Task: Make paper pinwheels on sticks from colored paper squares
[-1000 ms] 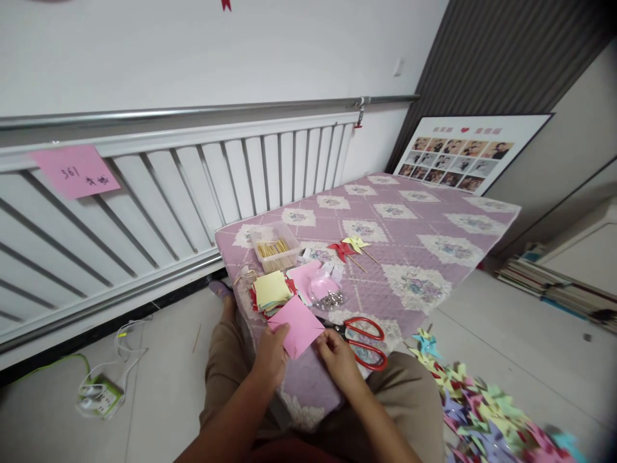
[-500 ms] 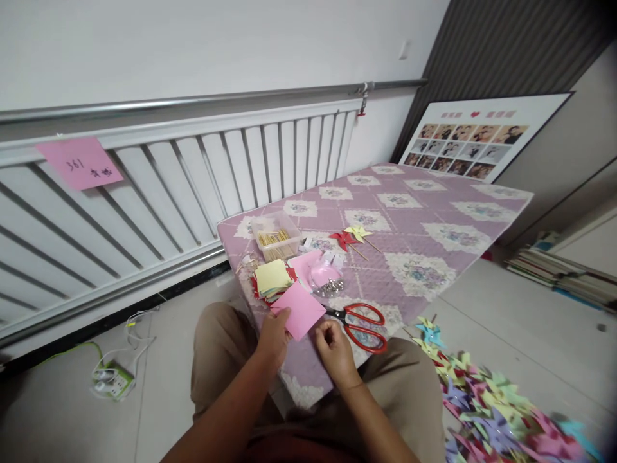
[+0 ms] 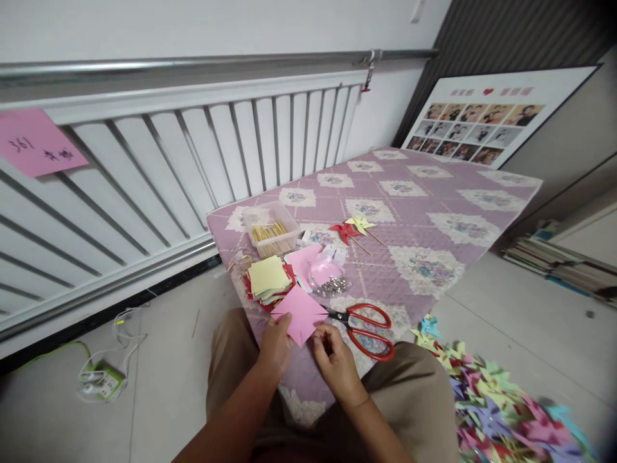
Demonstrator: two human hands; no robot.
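The pink paper sits between the left hand and the right hand. The left pinches its near-left edge, thumb on top; the right, curled, is at its near-right edge; I cannot tell if it grips.

The single view looks out from the person's head, forward and steeply down past their knees, with the forearms entering from the bottom edge and the left hand and right hand close by, just below centre. It faces the near corner of the cloth-covered table, the radiator slanting across the upper left and the photo board farthest off at upper right. The frame is wide enough to take in floor on both sides.
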